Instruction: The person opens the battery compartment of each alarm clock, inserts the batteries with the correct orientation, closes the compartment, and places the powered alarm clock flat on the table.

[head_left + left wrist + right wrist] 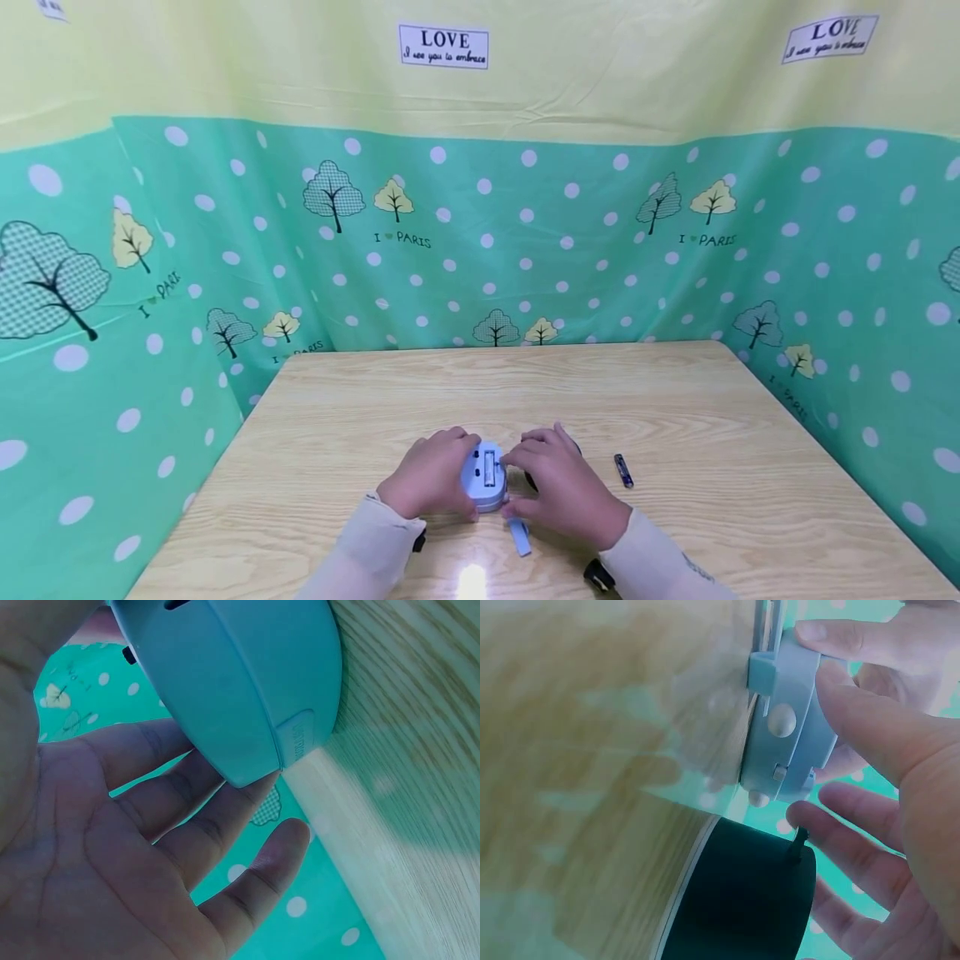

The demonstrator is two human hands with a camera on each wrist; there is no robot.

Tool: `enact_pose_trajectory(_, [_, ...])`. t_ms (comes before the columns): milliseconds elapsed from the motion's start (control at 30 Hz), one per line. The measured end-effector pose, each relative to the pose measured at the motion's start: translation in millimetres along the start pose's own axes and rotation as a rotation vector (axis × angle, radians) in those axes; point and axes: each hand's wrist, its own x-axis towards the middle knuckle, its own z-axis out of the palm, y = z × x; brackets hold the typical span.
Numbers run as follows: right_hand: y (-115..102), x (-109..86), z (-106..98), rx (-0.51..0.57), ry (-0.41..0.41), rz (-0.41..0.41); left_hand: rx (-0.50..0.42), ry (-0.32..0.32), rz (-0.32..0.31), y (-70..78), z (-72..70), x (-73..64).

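Observation:
A small light blue device (480,493), rounded like an alarm clock, lies on the table with its battery compartment (490,468) facing up. Two black knobs sit beside that compartment. My left hand (435,473) grips the device from the left, its fingertips along the far end and its thumb on the near side. On the right edge, my right hand (558,479) holds it between thumb and bent index finger; its other fingers hang free in the right wrist view. White round bumps (782,720) show on the device's side. A light blue strip (520,537) lies just below the right thumb.
A black cylinder (739,896) stands beside the right hand, mostly hidden by it in the head view. Farther right lies a dark blue battery (623,471). A green and yellow curtain (525,233) surrounds the wooden table (360,400) at the back and sides.

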Motion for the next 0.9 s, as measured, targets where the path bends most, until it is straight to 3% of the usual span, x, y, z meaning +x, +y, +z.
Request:
enact_pose_trajectory(533, [2.8, -12.7, -7.1, -0.092, 0.028, -0.135, -0.021, -0.002, -0.021, 2.1, -1.3, -0.7])
enact_pose_trajectory(900, [-1.4, -18.2, -12.6, -0.093, -0.109, -0.229, -0.022, -0.011, -0.028, 2.7, -2.5, 0.0])
